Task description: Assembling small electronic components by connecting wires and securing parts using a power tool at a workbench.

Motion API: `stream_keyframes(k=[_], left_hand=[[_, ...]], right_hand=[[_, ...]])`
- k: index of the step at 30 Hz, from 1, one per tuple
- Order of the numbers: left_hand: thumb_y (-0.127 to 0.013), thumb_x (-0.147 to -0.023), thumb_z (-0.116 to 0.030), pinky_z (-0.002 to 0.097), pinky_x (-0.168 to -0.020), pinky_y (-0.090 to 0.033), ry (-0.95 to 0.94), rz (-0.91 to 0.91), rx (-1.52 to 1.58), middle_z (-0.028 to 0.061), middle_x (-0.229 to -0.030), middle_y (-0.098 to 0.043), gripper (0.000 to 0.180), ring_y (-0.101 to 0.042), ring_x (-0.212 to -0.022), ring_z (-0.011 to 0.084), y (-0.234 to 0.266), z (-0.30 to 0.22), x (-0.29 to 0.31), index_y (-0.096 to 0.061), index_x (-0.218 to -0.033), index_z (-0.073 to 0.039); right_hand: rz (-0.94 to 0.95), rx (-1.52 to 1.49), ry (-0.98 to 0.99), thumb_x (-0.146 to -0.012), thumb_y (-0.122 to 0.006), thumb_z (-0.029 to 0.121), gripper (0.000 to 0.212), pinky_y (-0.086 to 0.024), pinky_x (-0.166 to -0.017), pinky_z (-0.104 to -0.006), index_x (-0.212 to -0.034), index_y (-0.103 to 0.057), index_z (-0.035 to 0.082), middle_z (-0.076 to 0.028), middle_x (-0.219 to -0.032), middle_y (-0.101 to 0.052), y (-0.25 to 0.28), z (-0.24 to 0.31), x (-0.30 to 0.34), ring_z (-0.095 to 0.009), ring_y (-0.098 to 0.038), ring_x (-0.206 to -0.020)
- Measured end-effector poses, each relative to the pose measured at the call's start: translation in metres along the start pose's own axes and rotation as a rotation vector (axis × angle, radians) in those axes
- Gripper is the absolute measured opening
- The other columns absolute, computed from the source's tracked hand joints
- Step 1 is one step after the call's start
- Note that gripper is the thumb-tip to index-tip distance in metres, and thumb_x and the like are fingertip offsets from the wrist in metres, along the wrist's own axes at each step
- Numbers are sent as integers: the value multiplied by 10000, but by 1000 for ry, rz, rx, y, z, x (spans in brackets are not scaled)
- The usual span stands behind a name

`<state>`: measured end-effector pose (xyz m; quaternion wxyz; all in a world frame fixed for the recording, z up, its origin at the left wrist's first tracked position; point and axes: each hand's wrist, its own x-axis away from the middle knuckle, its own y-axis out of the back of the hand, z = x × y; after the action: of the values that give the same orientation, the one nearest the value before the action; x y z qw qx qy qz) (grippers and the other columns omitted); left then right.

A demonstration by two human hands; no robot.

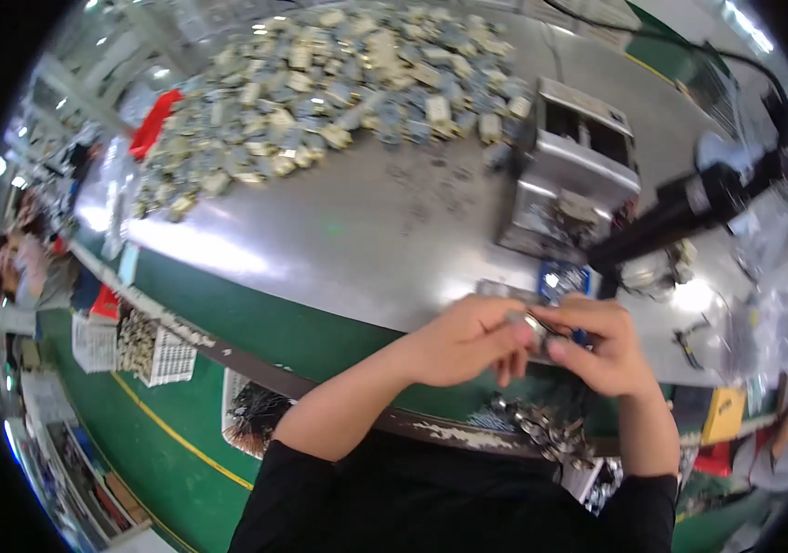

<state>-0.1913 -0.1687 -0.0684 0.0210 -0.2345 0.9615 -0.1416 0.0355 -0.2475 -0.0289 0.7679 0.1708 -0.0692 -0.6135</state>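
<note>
My left hand (pixel 465 343) and my right hand (pixel 604 348) meet over the near edge of the metal table. Between their fingertips is a small silvery metal part (pixel 536 328). Thumbs and fingers of both hands are pinched on it, and much of it is hidden. A small blue piece (pixel 581 336) shows by my right fingers; I cannot make out what it is. Just beyond my hands lies a blue object (pixel 564 279) in front of a grey metal machine (pixel 576 138). On the near side, below my hands, is a pile of small shiny metal parts (pixel 546 429).
Small cream and grey block-like parts (pixel 348 83) are heaped along the table's far side. A black jointed arm (pixel 688 217) reaches in from the right. Pliers (pixel 688 343) lie on the right. White crates (pixel 173 358) stand on the green floor at left.
</note>
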Motion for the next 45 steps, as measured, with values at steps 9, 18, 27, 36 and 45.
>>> stream_keyframes(k=[9,18,27,36,45], left_hand=[[-716,-896,-200,440,-820,-538,-219,-1141,-1525,187,-1028,-678,335,-666,-947,356,183,-44,28,-713,-1197,-52],[-751,-876,-297,459,-936,-517,-73,-1083,-1803,147,-1198,-641,303,-602,-1132,358,211,-16,40,-776,-1129,-133],[-768,-912,-119,323,-678,-551,-104,-1027,-1084,128,-1055,-729,207,-688,-728,235,169,2,82,-691,-1070,-11],[-680,-987,-56,272,-693,-521,-194,-947,355,88,-1042,-685,265,-613,-770,139,120,-12,89,-619,-1238,2],[-703,-917,75,372,-922,-574,-290,-656,-22,136,-1190,-649,421,-661,-1073,211,66,1,61,-610,-1327,50]], right_hand=[[-30,809,-136,-709,-795,58,303,-525,-719,-463,-1000,-733,2,-165,-926,-653,15,-17,19,-406,-649,-819],[-7,765,-136,-696,-835,61,243,-512,-747,-457,-911,-731,20,-144,-894,-660,17,-24,21,-375,-656,-838],[42,772,-142,-737,-767,27,138,-485,-754,-462,-841,-678,8,-151,-893,-658,16,-29,19,-383,-627,-828],[-108,705,-42,-789,-727,-10,86,-505,-707,-451,-858,-676,-19,-179,-833,-668,15,-35,28,-388,-641,-786],[-320,572,-34,-829,-698,-64,116,-505,-692,-360,-912,-635,-14,-158,-863,-671,16,-26,39,-276,-655,-759]])
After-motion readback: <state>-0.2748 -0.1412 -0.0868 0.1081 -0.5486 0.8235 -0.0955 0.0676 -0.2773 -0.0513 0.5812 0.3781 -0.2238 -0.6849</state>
